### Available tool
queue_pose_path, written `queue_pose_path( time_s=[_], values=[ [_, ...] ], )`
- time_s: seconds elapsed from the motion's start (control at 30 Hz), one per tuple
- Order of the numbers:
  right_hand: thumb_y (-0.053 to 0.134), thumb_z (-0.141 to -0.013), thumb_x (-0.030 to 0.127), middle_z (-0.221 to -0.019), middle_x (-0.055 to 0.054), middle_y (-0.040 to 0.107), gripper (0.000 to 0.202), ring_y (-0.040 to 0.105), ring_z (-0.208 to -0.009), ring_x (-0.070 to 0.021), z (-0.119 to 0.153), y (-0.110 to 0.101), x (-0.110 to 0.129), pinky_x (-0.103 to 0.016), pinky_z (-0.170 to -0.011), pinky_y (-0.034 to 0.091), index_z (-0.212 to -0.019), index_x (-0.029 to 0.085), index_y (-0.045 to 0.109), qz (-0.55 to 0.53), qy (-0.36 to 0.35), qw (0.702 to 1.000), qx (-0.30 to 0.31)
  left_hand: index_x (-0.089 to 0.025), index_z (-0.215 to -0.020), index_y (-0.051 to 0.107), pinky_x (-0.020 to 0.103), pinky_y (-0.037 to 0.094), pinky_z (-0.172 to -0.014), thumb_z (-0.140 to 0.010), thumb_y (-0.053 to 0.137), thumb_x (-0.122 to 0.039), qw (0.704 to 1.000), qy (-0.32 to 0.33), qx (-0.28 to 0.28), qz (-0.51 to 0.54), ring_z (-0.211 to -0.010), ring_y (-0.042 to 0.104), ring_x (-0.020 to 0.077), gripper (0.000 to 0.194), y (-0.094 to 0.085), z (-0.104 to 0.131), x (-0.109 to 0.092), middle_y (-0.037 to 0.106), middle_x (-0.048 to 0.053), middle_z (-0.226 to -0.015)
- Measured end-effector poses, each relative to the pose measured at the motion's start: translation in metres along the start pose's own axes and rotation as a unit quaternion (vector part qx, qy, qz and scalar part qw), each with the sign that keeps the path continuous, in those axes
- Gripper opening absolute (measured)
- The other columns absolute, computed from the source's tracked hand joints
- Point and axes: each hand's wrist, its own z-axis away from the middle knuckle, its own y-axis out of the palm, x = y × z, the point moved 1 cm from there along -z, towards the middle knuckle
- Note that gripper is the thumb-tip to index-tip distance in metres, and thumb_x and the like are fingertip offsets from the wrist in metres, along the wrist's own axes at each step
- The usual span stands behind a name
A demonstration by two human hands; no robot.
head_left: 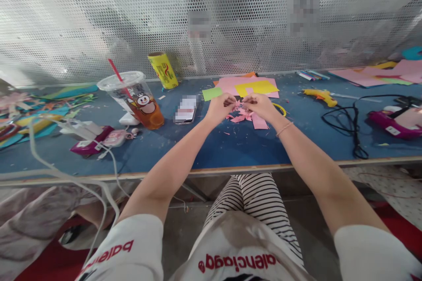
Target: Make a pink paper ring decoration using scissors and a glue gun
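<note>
Over the blue table, my left hand (220, 107) and my right hand (260, 106) face each other with fingertips pinched. Between them is a small piece of pink paper (237, 106), which both hands seem to grip by its ends. Under the fingers lie cut pink paper scraps (243, 117) and a pink strip (260, 122). Just behind are pink sheets (227, 83), a yellow sheet (257, 87) and a light green piece (212, 94). A yellow ring (280, 109), perhaps a tape roll, is partly hidden by my right hand.
To the left stand a lidded drink cup (145, 103) with a red straw, a yellow can-like tube (164, 70), a phone (186, 109) and a purple power strip (92, 140) with white cables. Rightward lie a yellow glue gun (320, 96), black cord (354, 123) and markers (312, 75). A perforated metal panel (250, 44) rises behind.
</note>
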Motion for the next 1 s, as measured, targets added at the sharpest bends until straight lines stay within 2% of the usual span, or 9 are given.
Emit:
queue_pose_path(
  time_s=[0.13, 0.27, 0.33, 0.43, 0.57, 0.67, 0.77, 0.9, 1.0],
  values=[
    [0.053, -0.075, 0.020, -0.079, -0.003, 0.061, 0.012, 0.060, -0.070, -0.0138, -0.013, -0.031, -0.018, -0.034, -0.075, 0.052, -0.086, 0.017, 0.056, 0.036, 0.007, 0.984, -0.173, -0.014, -0.080, 0.062, 0.028, 0.049, -0.072, -0.070, 0.060, -0.012, 0.999, -0.020, -0.010, 0.036, -0.069, 0.060, 0.0103, 0.011, -0.001, -0.003, 0.005, 0.066, 0.004, -0.078],
    [0.053, -0.073, 0.015, -0.117, -0.013, 0.052, 0.025, 0.048, -0.116, -0.0231, -0.018, -0.053, -0.029, -0.040, -0.099, 0.042, -0.098, 0.017, 0.056, 0.152, 0.027, 0.933, -0.327, -0.014, -0.077, 0.064, 0.029, 0.050, -0.075, -0.070, 0.055, -0.010, 0.998, -0.023, -0.008, 0.062, -0.072, 0.060, 0.0106, 0.012, -0.002, -0.004, 0.004, 0.066, 0.004, -0.077],
    [0.055, -0.073, 0.018, -0.121, -0.013, 0.050, 0.028, 0.044, -0.121, -0.0243, -0.017, -0.048, -0.027, -0.040, -0.100, 0.041, -0.101, 0.017, 0.056, 0.154, 0.023, 0.946, -0.284, -0.015, -0.074, 0.065, 0.030, 0.049, -0.079, -0.070, 0.054, -0.010, 0.998, -0.018, -0.003, 0.060, -0.075, 0.060, 0.0112, 0.012, -0.002, -0.004, 0.002, 0.067, 0.004, -0.078],
    [0.053, -0.080, 0.031, -0.115, -0.009, 0.056, 0.024, 0.056, -0.103, -0.0201, -0.010, -0.023, -0.016, -0.037, -0.086, 0.050, -0.101, 0.019, 0.057, 0.058, 0.007, 0.994, -0.092, -0.016, -0.071, 0.065, 0.032, 0.047, -0.086, -0.068, 0.052, -0.005, 0.999, 0.009, 0.005, 0.040, -0.089, 0.060, 0.0131, 0.017, -0.001, -0.004, 0.000, 0.067, 0.005, -0.087],
    [0.058, -0.079, 0.038, -0.116, -0.007, 0.055, 0.032, 0.059, -0.091, -0.0144, 0.002, 0.008, -0.001, -0.030, -0.076, 0.054, -0.106, 0.021, 0.054, -0.048, -0.029, 0.997, 0.055, -0.016, -0.071, 0.066, 0.032, 0.044, -0.092, -0.067, 0.049, -0.003, 0.997, 0.054, 0.033, 0.042, -0.102, 0.058, 0.0141, 0.022, 0.002, -0.001, 0.000, 0.063, 0.008, -0.102],
    [0.060, -0.077, 0.033, -0.101, -0.005, 0.059, 0.030, 0.060, -0.081, -0.0117, 0.004, 0.015, 0.003, -0.028, -0.073, 0.054, -0.104, 0.020, 0.055, -0.089, -0.045, 0.993, 0.056, -0.016, -0.070, 0.064, 0.032, 0.044, -0.093, -0.069, 0.050, -0.005, 0.994, 0.058, 0.043, 0.080, -0.101, 0.058, 0.0139, 0.017, 0.005, 0.000, 0.002, 0.062, 0.008, -0.101],
    [0.064, -0.070, 0.023, -0.084, -0.001, 0.060, 0.024, 0.060, -0.071, -0.0102, 0.002, 0.012, 0.003, -0.028, -0.072, 0.054, -0.093, 0.018, 0.057, -0.105, -0.042, 0.994, 0.007, -0.016, -0.072, 0.061, 0.033, 0.044, -0.092, -0.069, 0.054, -0.008, 0.991, 0.038, 0.017, 0.129, -0.096, 0.059, 0.0132, 0.011, 0.007, 0.000, 0.003, 0.063, 0.005, -0.095],
    [0.063, -0.070, 0.023, -0.075, 0.000, 0.059, 0.015, 0.061, -0.067, -0.0101, 0.000, 0.009, 0.001, -0.029, -0.072, 0.054, -0.082, 0.017, 0.055, -0.143, -0.023, 0.988, -0.046, -0.016, -0.085, 0.056, 0.032, 0.050, -0.082, -0.068, 0.053, -0.007, 0.975, -0.058, -0.013, 0.216, -0.087, 0.060, 0.0123, 0.019, 0.009, 0.001, 0.003, 0.061, 0.004, -0.097],
    [0.064, -0.070, 0.028, -0.075, 0.000, 0.060, 0.017, 0.062, -0.069, -0.0111, 0.000, 0.010, 0.001, -0.030, -0.074, 0.054, -0.079, 0.018, 0.053, -0.150, -0.008, 0.987, -0.049, -0.016, -0.088, 0.052, 0.033, 0.051, -0.080, -0.069, 0.052, -0.007, 0.954, -0.119, 0.006, 0.277, -0.082, 0.062, 0.0122, 0.020, 0.011, 0.004, 0.001, 0.060, 0.004, -0.094]
  ],
)
